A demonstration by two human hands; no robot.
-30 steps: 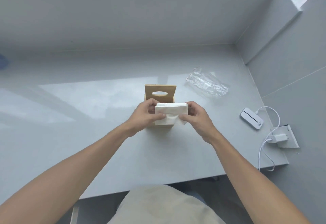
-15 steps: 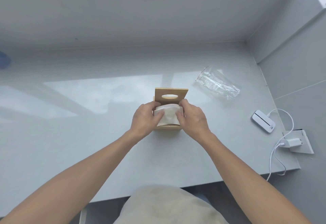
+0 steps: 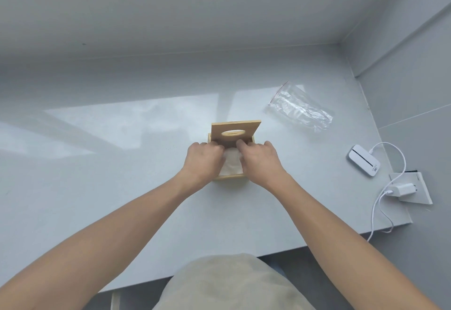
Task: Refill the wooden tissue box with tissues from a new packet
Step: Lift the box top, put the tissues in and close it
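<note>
A small wooden tissue box (image 3: 229, 177) stands mid-counter, its lid (image 3: 235, 133) with an oval slot raised upright at the back. A white stack of tissues (image 3: 231, 165) sits inside the open box, mostly covered by my hands. My left hand (image 3: 203, 160) presses on the tissues from the left, fingers curled down into the box. My right hand (image 3: 260, 159) presses from the right, its fingertips near the base of the lid. The empty clear plastic packet (image 3: 301, 107) lies to the back right.
The grey counter (image 3: 97, 163) meets walls at the back and right. A white device (image 3: 364, 163) with a cable lies at the right, beside a charger (image 3: 402, 189) in a wall socket. The counter's front edge runs near my body.
The tissue stack went from held above the box to pushed down inside it. Both hands followed it down and now lie over the box opening.
</note>
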